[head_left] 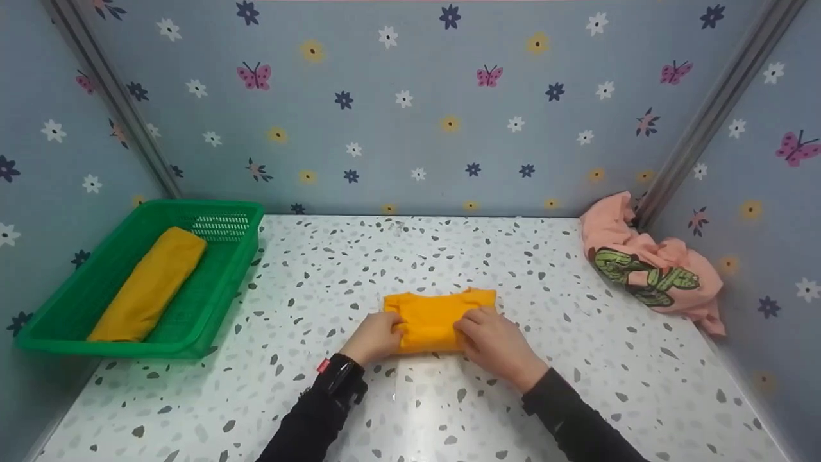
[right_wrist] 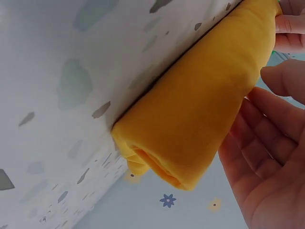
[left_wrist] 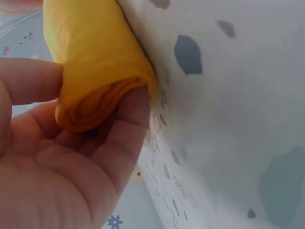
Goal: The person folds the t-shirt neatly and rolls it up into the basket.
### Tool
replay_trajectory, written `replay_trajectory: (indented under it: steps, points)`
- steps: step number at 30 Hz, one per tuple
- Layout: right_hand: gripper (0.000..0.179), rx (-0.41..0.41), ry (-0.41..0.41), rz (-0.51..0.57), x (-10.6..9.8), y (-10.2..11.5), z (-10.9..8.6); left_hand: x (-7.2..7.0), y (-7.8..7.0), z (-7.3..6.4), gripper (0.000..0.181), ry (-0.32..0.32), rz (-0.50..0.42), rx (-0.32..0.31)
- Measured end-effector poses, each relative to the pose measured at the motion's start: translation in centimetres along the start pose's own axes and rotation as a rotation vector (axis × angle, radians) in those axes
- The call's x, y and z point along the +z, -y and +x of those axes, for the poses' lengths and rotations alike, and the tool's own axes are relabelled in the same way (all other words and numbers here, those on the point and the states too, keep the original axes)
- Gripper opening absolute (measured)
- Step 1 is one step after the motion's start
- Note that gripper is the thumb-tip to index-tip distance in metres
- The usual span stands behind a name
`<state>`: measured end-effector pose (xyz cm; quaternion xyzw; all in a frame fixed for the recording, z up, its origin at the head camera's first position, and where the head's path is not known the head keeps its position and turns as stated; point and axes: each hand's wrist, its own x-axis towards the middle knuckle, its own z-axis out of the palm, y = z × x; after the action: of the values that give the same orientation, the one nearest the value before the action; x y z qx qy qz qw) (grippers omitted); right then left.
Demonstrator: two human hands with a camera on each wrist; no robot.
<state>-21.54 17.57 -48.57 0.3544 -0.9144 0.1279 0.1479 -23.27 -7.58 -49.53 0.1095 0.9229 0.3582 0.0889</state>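
A yellow cloth (head_left: 428, 318) lies on the speckled table, rolled along its near side, with two small corners sticking out at the far side. My left hand (head_left: 377, 335) grips the roll's left end. In the left wrist view the layered spiral of the yellow cloth (left_wrist: 95, 57) shows, and one finger of the left hand (left_wrist: 71, 162) reaches into the end. At the right part of the roll, my right hand (head_left: 497, 340) holds the near edge. Fingers of the right hand (right_wrist: 271, 138) pass behind the yellow cloth (right_wrist: 190, 105) in the right wrist view, partly hidden by it.
On the left stands a green plastic basket (head_left: 221, 292) with a folded, darker yellow cloth (head_left: 154, 282) inside. A crumpled pink cloth (head_left: 689, 276) with a green print lies in the back right corner. Flower-patterned walls (head_left: 397, 128) enclose the speckled table (head_left: 308, 269) at the back and sides.
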Motion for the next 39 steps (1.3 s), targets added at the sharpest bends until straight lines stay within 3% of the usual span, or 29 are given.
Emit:
replay_trajectory:
  steps: [7, 12, 18, 22, 28, 39]
  points:
    - [0.036, 0.036, 0.087, -0.004, 0.1, -0.1, -0.2, 0.7, -0.3, -0.1, 0.012, -0.074, 0.082, 0.009]
    - [0.04, 0.051, 0.123, 0.003, 0.1, -0.3, -0.2, 1.2, -0.9, -0.8, 0.018, -0.139, 0.251, 0.045]
    - [0.043, 0.075, 0.15, 0.026, 0.3, -0.6, -0.2, 1.6, -2.1, -2.2, 0.02, -0.302, 0.54, 0.209]
    - [0.045, 0.102, 0.17, 0.033, 0.3, -0.7, -0.1, 2.1, -2.5, -2.9, 0.018, -0.369, 0.653, 0.298]
    - [0.044, 0.067, 0.16, 0.006, 0.5, -0.9, 0.2, 2.6, -2.5, -3.1, 0.018, -0.339, 0.701, 0.284]
    - [0.049, 0.045, 0.19, -0.022, 0.7, -1.1, 0.6, 2.6, -2.3, -1.2, 0.018, -0.239, 0.756, 0.19]
